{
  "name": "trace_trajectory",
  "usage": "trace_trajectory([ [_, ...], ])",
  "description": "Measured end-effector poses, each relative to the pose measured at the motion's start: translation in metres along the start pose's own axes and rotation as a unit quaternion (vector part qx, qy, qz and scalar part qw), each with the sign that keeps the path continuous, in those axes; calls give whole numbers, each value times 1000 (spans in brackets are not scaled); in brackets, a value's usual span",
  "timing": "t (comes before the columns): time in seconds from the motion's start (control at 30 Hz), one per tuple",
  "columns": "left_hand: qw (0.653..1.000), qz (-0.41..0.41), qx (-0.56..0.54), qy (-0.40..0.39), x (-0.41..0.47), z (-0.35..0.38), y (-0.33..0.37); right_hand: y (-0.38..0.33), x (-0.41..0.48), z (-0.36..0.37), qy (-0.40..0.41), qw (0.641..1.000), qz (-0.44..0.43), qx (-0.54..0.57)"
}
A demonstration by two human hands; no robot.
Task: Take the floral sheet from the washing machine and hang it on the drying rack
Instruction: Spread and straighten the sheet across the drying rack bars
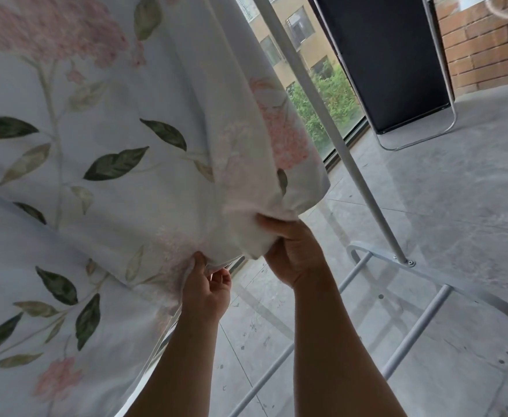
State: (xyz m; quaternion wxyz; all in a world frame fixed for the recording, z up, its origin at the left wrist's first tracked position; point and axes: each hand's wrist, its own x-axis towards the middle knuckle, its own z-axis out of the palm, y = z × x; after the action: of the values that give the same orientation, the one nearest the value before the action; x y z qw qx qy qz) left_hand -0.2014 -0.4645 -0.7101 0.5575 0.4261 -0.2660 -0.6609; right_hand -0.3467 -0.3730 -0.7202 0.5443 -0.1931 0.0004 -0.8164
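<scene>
Your right hand (292, 251) is closed around a bunched corner of the sheet (111, 145), fingers curled into the folds so that the cloth puffs out above your knuckles. Your left hand (206, 291) sits just beside it, lower and toward the sheet's hanging side, thumb and fingers pinching the hem where the fabric turns under. Both forearms reach up from the bottom of the view, side by side.

From your hands the sheet spreads up and away, filling the whole left side of the view: pale blue-white cloth printed with pink flower clusters and dark green leaves, hanging in long folds from somewhere above the frame, so you cannot tell what it is draped over.

Just past the sheet's gathered corner, on the right-hand side, a white slanted pole of the drying rack (358, 182) runs down to a curved base tube with cross rungs, resting on the grey tiled floor (457, 206). Behind the pole, beyond the sheet's edge, a window (322, 94) shows green bushes and a tan building. Farther from the sheet, a dark panel in a metal frame (388, 64) stands against a brick wall (487, 46).
</scene>
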Motion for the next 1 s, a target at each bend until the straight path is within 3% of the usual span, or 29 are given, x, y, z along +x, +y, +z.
trace_trajectory([
  [0.13, 1000, 6, -2, -9, -4, -3, -2, -13, 6, -22, 175, 970, -85, 145],
  [0.23, 1000, 15, -9, -22, -7, -4, -6, -17, 10, -38, 247, 964, -98, 19],
  [0.3, 999, 22, -20, -38, -6, -5, -9, -11, 11, -41, 234, 962, -88, -109],
  [0.43, 996, 36, -33, -77, -3, -10, -19, -4, 15, -37, 180, 970, -65, -151],
  [0.67, 994, 28, -22, -102, -7, -17, -32, -4, 21, -41, 234, 969, -19, -75],
  [1.0, 992, 26, -37, -119, -1, -10, -46, 1, 28, -44, 266, 960, -68, -50],
])
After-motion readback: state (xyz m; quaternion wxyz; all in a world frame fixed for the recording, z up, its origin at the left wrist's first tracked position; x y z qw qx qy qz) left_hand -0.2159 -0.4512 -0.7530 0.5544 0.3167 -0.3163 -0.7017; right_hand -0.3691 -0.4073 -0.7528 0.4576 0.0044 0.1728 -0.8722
